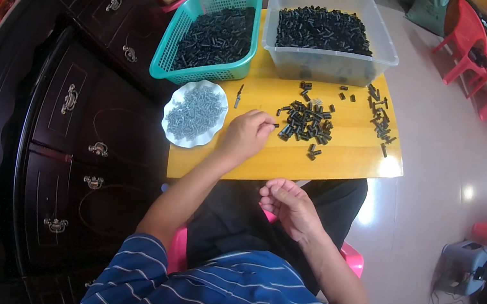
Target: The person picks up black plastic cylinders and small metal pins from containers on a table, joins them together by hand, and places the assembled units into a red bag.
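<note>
Tube, over the bench; at left, a dish of screws; next, the left hand, fingers drawn together, seemingly pinching that tube by one end; then a loose pile of tubes; nearer the body, the right hand, fingers curled, contents impossible to tell. A light pinch, far end free and clear of the pile, should keep the tube steady.

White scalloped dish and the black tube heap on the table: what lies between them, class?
In the head view, the left hand, pinching a small black piece, and a slim dark-and-silver item.
</note>
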A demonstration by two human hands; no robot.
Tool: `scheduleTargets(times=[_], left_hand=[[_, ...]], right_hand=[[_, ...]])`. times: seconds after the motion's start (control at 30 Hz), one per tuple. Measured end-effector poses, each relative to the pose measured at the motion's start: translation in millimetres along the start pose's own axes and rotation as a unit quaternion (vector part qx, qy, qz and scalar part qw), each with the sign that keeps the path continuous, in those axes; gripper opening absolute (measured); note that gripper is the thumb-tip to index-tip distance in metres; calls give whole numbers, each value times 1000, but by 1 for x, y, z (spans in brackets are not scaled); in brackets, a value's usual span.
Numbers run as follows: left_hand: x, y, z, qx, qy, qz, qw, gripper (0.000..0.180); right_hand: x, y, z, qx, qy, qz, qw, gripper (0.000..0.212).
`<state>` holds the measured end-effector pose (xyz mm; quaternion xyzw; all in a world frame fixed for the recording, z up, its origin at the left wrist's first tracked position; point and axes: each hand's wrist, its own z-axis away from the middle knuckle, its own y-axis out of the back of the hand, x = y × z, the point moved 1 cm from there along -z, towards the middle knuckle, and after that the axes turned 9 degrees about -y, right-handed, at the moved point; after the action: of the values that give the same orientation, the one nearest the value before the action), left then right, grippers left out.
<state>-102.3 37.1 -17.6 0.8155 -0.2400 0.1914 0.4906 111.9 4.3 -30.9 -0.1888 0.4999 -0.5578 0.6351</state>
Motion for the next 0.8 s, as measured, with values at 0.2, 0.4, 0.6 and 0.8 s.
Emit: scheduleTargets(times=[0.2, 0.4, 0.6, 0.8], left_hand=[[53, 28, 30, -67, 30, 141, 987, 11], [72, 29, 51, -80, -84, 66, 991, 10], [74, 25, 57, -76, -85, 106, 988, 14], [70, 33, 37, -93, -18, 193, 977, 11]], right_hand=[[1, 4, -2, 53, 62, -30, 996, 11], [5, 9, -8, 66, 116, -10, 991, 12], [4, 7, -3, 52, 113, -22, 992, 12], [0, 3, 0, 59, 88, -22, 994, 18]])
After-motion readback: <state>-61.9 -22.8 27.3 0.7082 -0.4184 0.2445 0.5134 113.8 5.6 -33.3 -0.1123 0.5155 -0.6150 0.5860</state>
